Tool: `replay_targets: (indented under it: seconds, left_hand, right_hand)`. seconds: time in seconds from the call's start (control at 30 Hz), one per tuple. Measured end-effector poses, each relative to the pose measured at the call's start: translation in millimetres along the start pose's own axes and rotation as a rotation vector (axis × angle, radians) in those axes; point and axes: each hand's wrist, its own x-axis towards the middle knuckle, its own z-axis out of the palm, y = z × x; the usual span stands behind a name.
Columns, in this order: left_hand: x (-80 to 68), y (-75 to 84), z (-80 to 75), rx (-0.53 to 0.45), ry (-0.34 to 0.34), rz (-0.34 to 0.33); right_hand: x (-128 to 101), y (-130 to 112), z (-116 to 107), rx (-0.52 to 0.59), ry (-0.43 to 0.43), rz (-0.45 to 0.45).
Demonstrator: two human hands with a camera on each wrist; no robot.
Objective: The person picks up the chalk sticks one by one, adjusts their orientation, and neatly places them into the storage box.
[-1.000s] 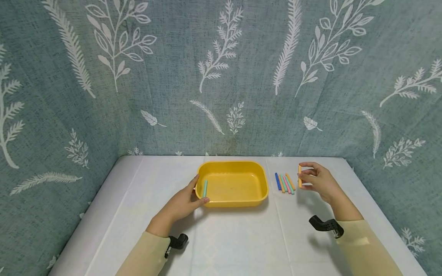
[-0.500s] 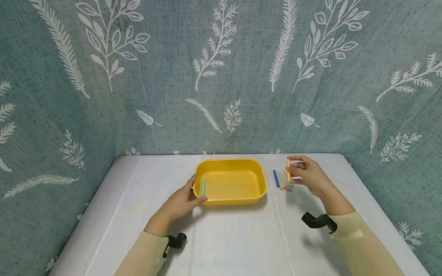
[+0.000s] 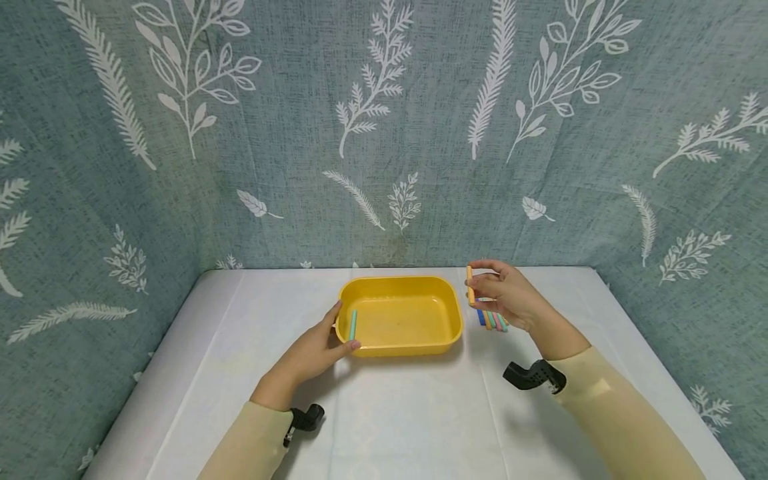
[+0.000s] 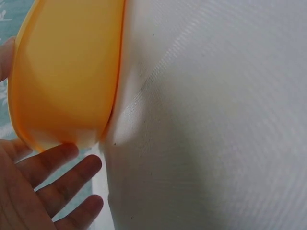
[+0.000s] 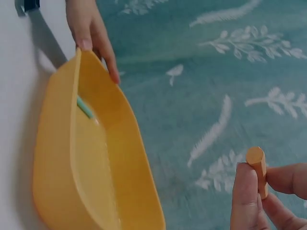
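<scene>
My right hand [image 3: 510, 295] pinches an orange chalk stick [image 3: 471, 288] upright between thumb and fingertips, raised just beyond the right end of a yellow plastic tub [image 3: 408, 320]. In the right wrist view the flat end of this chalk [image 5: 258, 163] shows clearly. My left hand [image 3: 312, 360] holds the tub's left end, its thumb over the front rim and its fingers along the outside; other fingers [image 4: 72, 184] spread beside the wall in the left wrist view. Inside, a mint-green chalk stick [image 3: 353, 325] leans near the left end.
Several chalk sticks [image 3: 495, 321] in blue, orange, green and pink lie side by side right of the tub, partly hidden by my right hand. A white cloth covers the table [image 3: 408, 420]. Behind it hangs a green leaf-patterned curtain [image 3: 300, 133].
My right hand has carried the orange chalk leftward, from right of the chalk row to beside the tub's right end. My left hand keeps its hold on the tub.
</scene>
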Motion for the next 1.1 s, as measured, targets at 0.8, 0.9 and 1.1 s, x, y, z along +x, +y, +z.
replay_targets:
  seconds: [0.8, 0.9, 1.1]
  left_hand:
    - [-0.7, -2.2, -0.4, -0.004, 0.006, 0.016]
    - [-1.5, -1.9, -1.3, -0.014, 0.001, 0.021]
    - [-2.6, -2.9, -1.8, -0.012, -0.004, 0.021]
  right_hand:
    - [38, 16, 76, 0.072, -0.048, 0.124]
    - [44, 20, 85, 0.078, -0.044, 0.148]
    - [56, 28, 102, 0.063, -0.010, 0.192]
